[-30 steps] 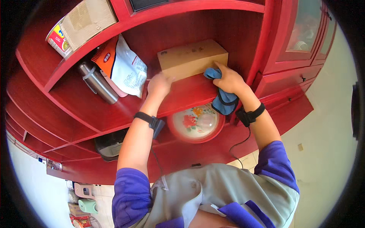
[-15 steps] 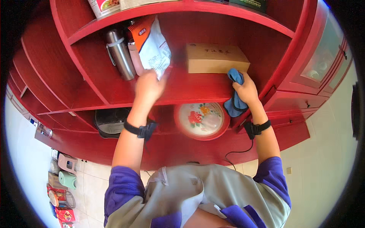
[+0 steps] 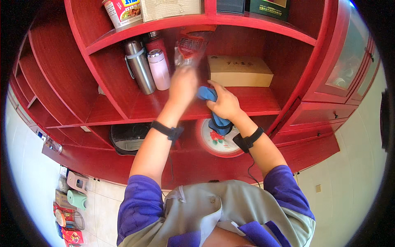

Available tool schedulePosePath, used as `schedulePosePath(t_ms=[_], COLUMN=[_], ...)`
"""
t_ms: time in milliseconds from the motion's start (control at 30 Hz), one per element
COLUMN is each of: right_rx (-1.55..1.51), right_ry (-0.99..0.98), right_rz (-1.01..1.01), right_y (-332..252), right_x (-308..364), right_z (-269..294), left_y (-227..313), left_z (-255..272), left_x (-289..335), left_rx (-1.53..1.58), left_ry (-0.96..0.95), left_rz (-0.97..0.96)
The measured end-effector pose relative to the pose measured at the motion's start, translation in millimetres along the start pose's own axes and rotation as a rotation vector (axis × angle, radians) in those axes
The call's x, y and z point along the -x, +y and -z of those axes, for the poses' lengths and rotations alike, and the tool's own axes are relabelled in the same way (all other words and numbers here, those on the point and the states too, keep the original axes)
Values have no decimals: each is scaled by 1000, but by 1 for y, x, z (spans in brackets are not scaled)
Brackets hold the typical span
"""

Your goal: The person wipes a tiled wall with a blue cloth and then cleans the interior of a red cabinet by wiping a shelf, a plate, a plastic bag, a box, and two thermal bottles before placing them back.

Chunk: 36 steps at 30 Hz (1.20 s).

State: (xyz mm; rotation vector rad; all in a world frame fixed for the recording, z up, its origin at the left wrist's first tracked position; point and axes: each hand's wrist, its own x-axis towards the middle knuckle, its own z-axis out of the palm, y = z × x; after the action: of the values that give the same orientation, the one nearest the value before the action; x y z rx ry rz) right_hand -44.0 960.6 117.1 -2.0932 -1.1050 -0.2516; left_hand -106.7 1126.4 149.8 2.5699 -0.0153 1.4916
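Over the open shelf, my left hand (image 3: 183,86) is closed on the lower end of a food packet (image 3: 191,46), partly see-through with a red-orange top, slightly blurred by motion. A folded blue cloth (image 3: 221,122) hangs from my right hand (image 3: 225,103), which grips it just in front of a tan cardboard box (image 3: 240,78). To the left of the packet stand a pink flask (image 3: 159,71) and a steel flask (image 3: 140,68) with a grey strap. A dark red bottle (image 3: 155,40) is partly hidden behind them.
On the upper shelf are an instant noodle cup (image 3: 122,14) and a dark green box (image 3: 269,9). Below stand a flowered enamel basin (image 3: 210,142) and a black bag (image 3: 125,136). A red divider (image 3: 302,70) bounds the shelf at right.
My left hand has moved right with the packet, which now shows its other face, uncovering the pink flask. My right hand has brought the blue cloth left, away from the box's right end.
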Motion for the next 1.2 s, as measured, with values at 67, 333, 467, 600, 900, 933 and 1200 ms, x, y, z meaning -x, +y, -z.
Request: schedulePosePath(t_ms=[67, 333, 467, 600, 900, 933, 1200], right_rx=[-41, -218, -209, -315, -487, -494, -263], right_ry=[35, 155, 191, 232, 239, 233, 93], right_rz=[-23, -53, -14, -15, -33, -30, -43], right_y=[4, 11, 14, 12, 17, 17, 13], right_x=[2, 3, 3, 7, 11, 9, 9], right_z=[2, 1, 2, 2, 2, 2, 2], left_y=[15, 7, 7, 12, -3, -7, 4], left_z=[-17, -55, -45, -39, -24, -25, 3], left_x=[-2, -1, -3, 13, 26, 38, 65], left_rx=[50, 405, 185, -69, 272, 226, 369], left_ry=[-58, -289, -124, 11, -301, -276, -176], left_rz=[-85, 206, 0, 194, 358, 383, 585])
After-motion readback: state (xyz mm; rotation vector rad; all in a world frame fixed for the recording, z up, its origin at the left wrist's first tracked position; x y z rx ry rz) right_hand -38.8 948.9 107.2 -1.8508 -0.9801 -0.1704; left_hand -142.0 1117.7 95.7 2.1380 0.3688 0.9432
